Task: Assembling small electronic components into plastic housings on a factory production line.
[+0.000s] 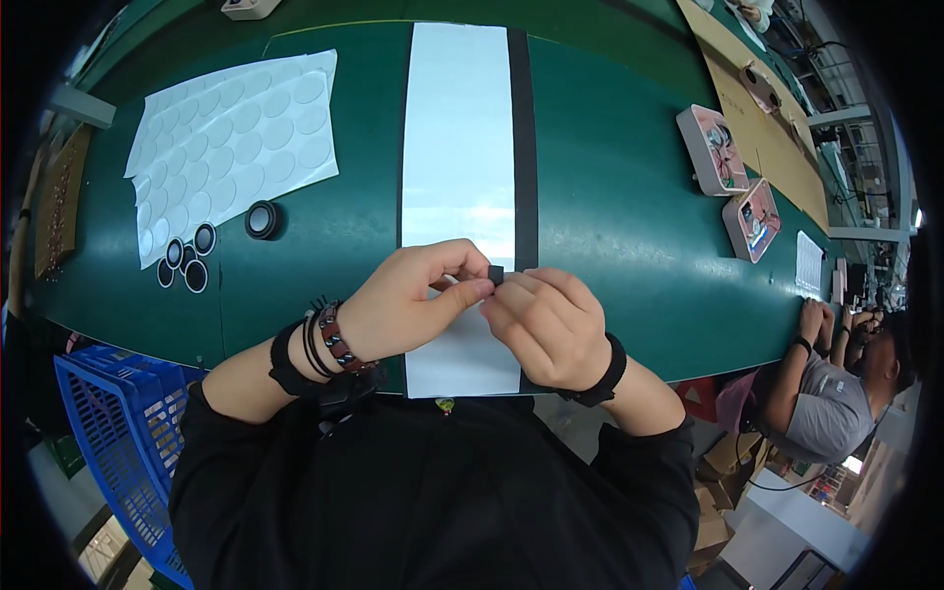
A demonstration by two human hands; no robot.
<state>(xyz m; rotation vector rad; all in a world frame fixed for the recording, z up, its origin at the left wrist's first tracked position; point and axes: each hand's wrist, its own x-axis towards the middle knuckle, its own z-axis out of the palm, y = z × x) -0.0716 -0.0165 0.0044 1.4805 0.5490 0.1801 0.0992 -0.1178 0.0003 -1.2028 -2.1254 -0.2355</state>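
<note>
Above the near part of a long white strip (459, 147) on the green table, both hands meet at a small black block-like piece (496, 275). My left hand (423, 295) pinches it between thumb and forefinger from the left. Fingers of my right hand (551, 324) are curled closed and press at its right side; they hide part of it, and its exact kind cannot be made out. Left of the strip lie a round black part (262, 220) and several black discs with white rims (197, 276). Beyond these are white sheets of round stickers (236, 128).
Two pink trays (704, 147) with small parts stand at the right, near a cardboard sheet (767, 128). A blue plastic crate (118, 433) sits below the table's left edge. A co-worker in a grey shirt (831, 413) works at the far right.
</note>
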